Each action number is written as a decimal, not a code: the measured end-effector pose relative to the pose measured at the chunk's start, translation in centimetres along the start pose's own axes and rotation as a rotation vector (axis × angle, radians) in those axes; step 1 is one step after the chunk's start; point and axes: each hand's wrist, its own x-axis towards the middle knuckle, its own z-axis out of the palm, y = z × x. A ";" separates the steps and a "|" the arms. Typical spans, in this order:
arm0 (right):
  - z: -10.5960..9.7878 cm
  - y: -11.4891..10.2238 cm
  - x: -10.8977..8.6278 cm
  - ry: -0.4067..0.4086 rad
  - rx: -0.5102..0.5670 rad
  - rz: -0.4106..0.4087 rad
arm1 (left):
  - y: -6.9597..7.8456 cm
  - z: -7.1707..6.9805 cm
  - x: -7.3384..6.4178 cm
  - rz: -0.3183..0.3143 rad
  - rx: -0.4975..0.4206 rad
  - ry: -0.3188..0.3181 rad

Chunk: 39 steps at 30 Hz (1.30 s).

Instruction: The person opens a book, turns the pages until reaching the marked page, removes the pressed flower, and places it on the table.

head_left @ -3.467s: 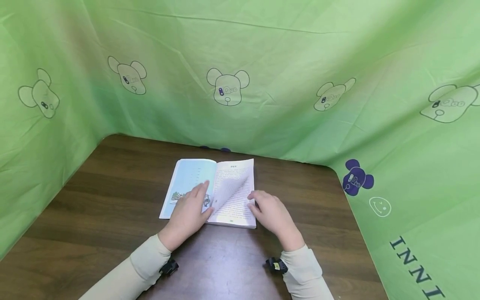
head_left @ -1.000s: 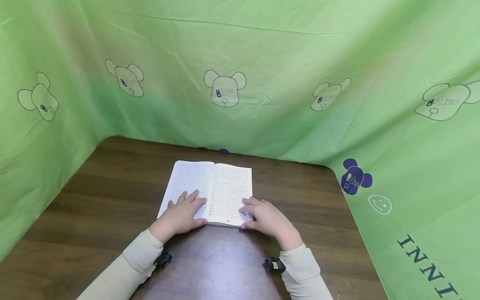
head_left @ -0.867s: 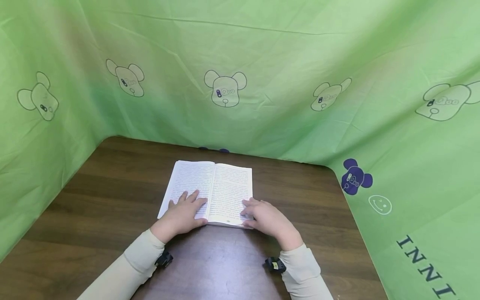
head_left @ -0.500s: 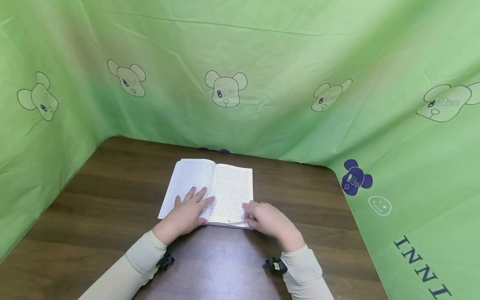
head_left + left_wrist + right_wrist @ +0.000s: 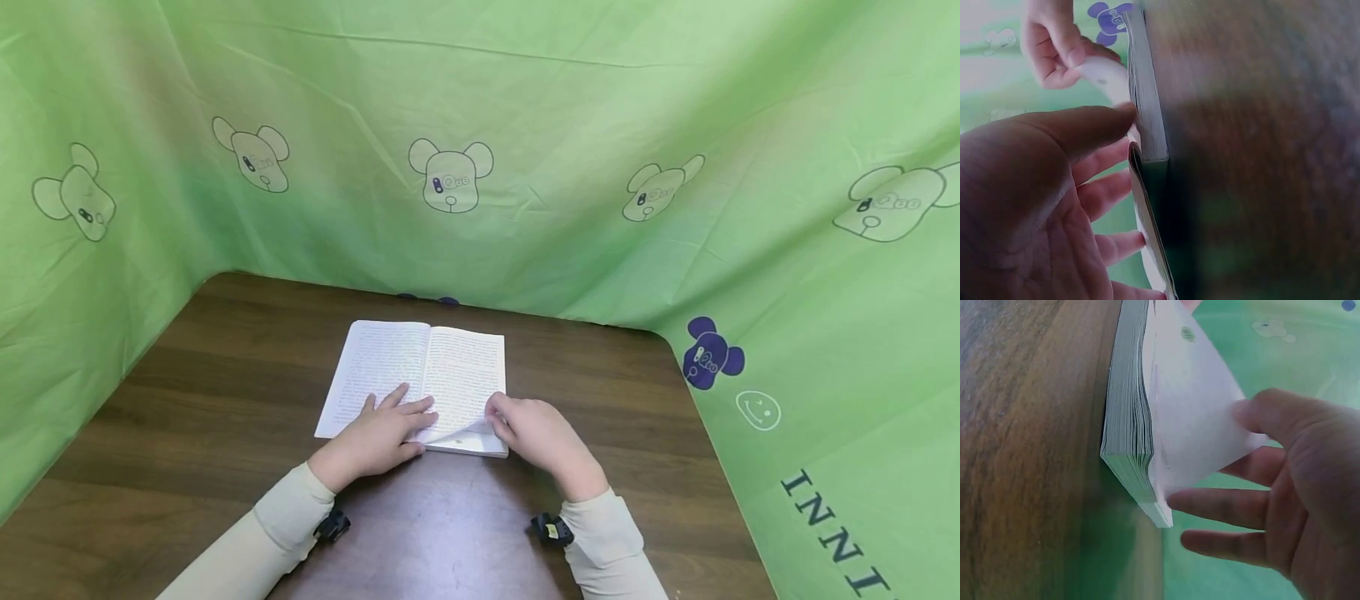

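Page [image 5: 1200,412] corner at 5 o'clock on the book [image 5: 378,358] is up off the stack; a second ago it lay flat. Left hand [image 5: 375,435] has slid toward 3 o'clock, its fingertips now past the gutter.

Book lies spread on the dark wood counter [image 5: 615,400], around 7 o'clock of the head view's centre, print on both sides. Left hand comes in from 7 o'clock: fingers apart and extended, resting on the paper, thumb at the near edge beside the gutter.

Right hand [image 5: 543,433] comes in from 4 o'clock. Thumb and index finger pinch the page; right wrist view has the remaining fingers spread, tips close to the stack's edge, contact uncertain. Raised page curls toward 11 o'clock, baring a strip of the next sheet.

Pale sleeves [image 5: 606,542] on both arms, black device [image 5: 552,530] at each wrist. Green curtain [image 5: 555,100] from 9 o'clock through 12 to 3, printed with mouse heads; purple head [image 5: 707,367] at 3 o'clock, winking smiley [image 5: 758,411] just below.
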 end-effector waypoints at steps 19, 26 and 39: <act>-1.0 0.0 0.7 0.238 -0.043 0.074 | 0.6 -0.2 0.1 -0.049 -0.003 0.159; -0.8 0.3 0.7 0.195 -0.005 0.186 | 0.2 -0.5 0.3 -0.059 0.000 0.259; 0.1 -0.1 0.3 -0.178 0.115 0.060 | -0.2 -0.8 0.4 -0.062 0.182 0.422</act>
